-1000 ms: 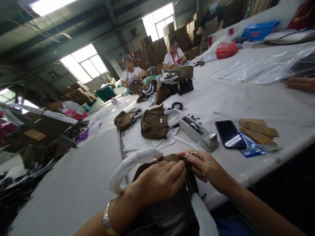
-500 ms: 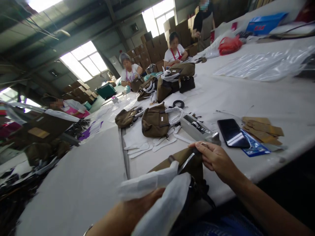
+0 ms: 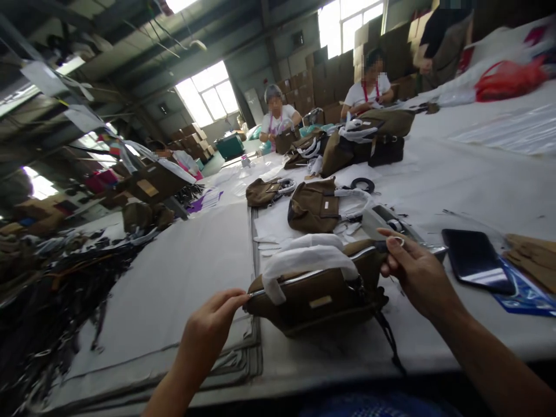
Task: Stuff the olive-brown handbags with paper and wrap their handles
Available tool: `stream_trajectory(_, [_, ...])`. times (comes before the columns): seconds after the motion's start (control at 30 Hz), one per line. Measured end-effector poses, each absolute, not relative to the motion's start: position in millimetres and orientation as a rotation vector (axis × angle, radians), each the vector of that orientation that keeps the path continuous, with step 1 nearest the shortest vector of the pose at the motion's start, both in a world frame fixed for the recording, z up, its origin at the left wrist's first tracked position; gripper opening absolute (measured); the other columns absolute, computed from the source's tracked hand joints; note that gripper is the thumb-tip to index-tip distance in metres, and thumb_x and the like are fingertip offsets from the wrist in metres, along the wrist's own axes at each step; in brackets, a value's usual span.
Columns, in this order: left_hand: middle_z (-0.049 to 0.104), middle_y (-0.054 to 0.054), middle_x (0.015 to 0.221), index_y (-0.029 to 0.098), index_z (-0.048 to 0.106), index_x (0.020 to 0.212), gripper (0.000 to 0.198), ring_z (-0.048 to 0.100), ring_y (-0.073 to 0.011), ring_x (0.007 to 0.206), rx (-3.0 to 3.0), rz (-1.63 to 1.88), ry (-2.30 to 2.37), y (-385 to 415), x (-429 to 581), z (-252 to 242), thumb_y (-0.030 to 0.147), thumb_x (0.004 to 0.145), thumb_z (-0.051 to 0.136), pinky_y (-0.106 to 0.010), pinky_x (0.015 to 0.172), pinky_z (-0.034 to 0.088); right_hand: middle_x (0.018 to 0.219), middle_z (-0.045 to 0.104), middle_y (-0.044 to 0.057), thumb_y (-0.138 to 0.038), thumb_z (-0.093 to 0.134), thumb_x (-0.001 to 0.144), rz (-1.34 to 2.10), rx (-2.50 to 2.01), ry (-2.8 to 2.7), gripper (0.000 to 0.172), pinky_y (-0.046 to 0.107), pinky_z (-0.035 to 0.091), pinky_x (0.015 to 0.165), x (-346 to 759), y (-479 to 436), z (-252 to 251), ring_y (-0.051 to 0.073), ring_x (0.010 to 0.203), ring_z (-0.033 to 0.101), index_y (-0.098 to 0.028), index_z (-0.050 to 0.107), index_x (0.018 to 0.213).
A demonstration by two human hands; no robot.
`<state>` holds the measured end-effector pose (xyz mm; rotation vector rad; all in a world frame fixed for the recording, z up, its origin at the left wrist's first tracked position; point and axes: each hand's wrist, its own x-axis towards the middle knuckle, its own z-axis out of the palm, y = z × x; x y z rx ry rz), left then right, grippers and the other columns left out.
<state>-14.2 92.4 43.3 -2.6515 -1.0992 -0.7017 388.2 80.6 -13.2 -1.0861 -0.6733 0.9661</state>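
Observation:
A brown handbag (image 3: pixel 299 307) stands upright on the table in front of me, its silver top zipper (image 3: pixel 304 278) running from end to end. White wrapping covers its handles (image 3: pixel 310 255), and a small pale label sits on its near side. My left hand (image 3: pixel 212 324) pinches the bag's left top corner at the zipper's end. My right hand (image 3: pixel 410 272), with a ring on one finger, grips the dark tab at the opposite end. A black strap (image 3: pixel 391 341) dangles from the bag's right side.
Beyond the bag lie two smaller brown bags (image 3: pixel 315 208) and a grey tape dispenser (image 3: pixel 386 223). A phone (image 3: pixel 475 260) rests at right beside brown paper pieces (image 3: pixel 532 255). Stacked sheets (image 3: pixel 174 272) cover the left. Co-workers sit at the far side near more bags (image 3: pixel 365 142).
My left hand has come out from beneath the wrapped handles and now holds the bag's left end. The bag has turned upright, its zipper facing up. The view has swung left.

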Motion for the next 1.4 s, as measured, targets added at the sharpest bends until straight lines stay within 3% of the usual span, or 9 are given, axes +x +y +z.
stream_trajectory(0.17, [0.068,-0.007,0.123,0.024,0.063,0.126,0.031,0.070,-0.0188,0.105,-2.433,-1.327,-1.420,57.7,40.0,37.2,0.020,0.095,0.059,-0.030,0.095,0.058,0.126,0.065,0.008,-0.037,0.066,0.093,0.434,-1.046,-1.109,0.055,0.035,0.055,0.100,362.1,42.7,-10.4,0.022,0.115,0.065,-0.029,0.047,0.143])
stream_trajectory(0.27, [0.064,-0.012,0.126,0.019,0.053,0.138,0.043,0.068,-0.0197,0.107,-2.479,-1.488,-1.168,39.7,88.4,39.3,0.023,0.096,0.059,-0.030,0.093,0.058,0.130,0.064,0.008,-0.025,0.068,0.091,0.038,-1.122,-1.409,0.045,0.036,0.048,0.109,340.6,33.8,-10.3,0.023,0.121,0.061,-0.026,0.057,0.135])
stream_trajectory(0.43, [0.061,-0.006,0.104,0.018,0.070,0.114,0.035,0.061,-0.0158,0.098,-2.162,-1.502,-0.867,42.2,133.3,51.1,0.003,0.083,0.073,-0.025,0.089,0.052,0.113,0.068,0.003,-0.008,0.062,0.092,-0.136,-1.038,-1.378,0.037,0.024,0.052,0.093,331.3,42.2,-4.1,0.014,0.102,0.066,-0.029,0.067,0.123])
stream_trajectory(0.63, [0.069,-0.010,0.114,0.012,0.065,0.120,0.032,0.064,-0.0169,0.106,-2.262,-1.441,-0.915,58.1,134.1,53.2,0.005,0.089,0.066,-0.025,0.098,0.048,0.094,0.069,0.004,-0.024,0.061,0.096,0.314,-0.980,-1.453,0.013,0.024,0.050,0.079,348.7,52.3,12.6,0.015,0.087,0.064,-0.022,0.073,0.101])
stream_trajectory(0.8, [0.073,-0.006,0.104,0.020,0.068,0.113,0.021,0.068,-0.0181,0.097,-2.767,-1.369,-1.203,66.8,125.0,72.9,0.020,0.100,0.052,-0.027,0.086,0.051,0.064,0.053,0.003,-0.060,0.056,0.091,1.120,-0.805,-1.312,0.051,0.027,0.041,0.055,362.4,68.5,25.0,0.014,0.058,0.049,-0.015,0.060,0.069])
stream_trajectory(1.03, [0.050,0.005,0.059,0.019,0.056,0.127,0.048,0.047,-0.0088,0.051,-3.271,-2.217,-2.213,92.5,114.2,85.7,0.055,0.095,0.053,-0.018,0.053,0.039,0.056,0.049,0.000,-0.057,0.048,0.096,1.133,-0.862,-1.168,0.052,0.024,0.033,0.049,356.2,81.3,25.3,0.011,0.049,0.042,-0.016,0.054,0.066])
stream_trajectory(1.17, [0.069,-0.009,0.102,0.021,0.063,0.121,0.056,0.065,-0.0208,0.085,-3.027,-1.565,-1.774,82.6,124.2,96.2,0.065,0.087,0.059,-0.031,0.076,0.052,0.090,0.065,0.004,-0.048,0.062,0.092,0.585,-1.107,-1.185,0.028,0.028,0.046,0.075,349.3,66.3,24.1,0.018,0.081,0.060,-0.020,0.065,0.098])
stream_trajectory(1.27, [0.068,-0.011,0.121,0.026,0.055,0.136,0.073,0.065,-0.0328,0.108,-2.909,-1.023,-1.655,71.8,136.0,108.1,0.060,0.075,0.074,-0.045,0.092,0.051,0.081,0.064,0.002,-0.041,0.066,0.090,0.147,-1.238,-1.162,0.019,0.030,0.047,0.073,343.7,43.6,15.1,0.018,0.073,0.060,-0.022,0.063,0.093])
stream_trajectory(1.4, [0.076,-0.006,0.102,0.026,0.061,0.130,0.046,0.072,-0.0248,0.086,-3.020,-0.744,-1.611,73.1,145.1,117.0,0.041,0.087,0.064,-0.036,0.083,0.056,0.061,0.061,0.000,-0.043,0.049,0.100,0.658,-1.119,-1.343,0.035,0.026,0.046,0.055,331.1,19.5,4.6,0.015,0.055,0.058,-0.020,0.066,0.079])
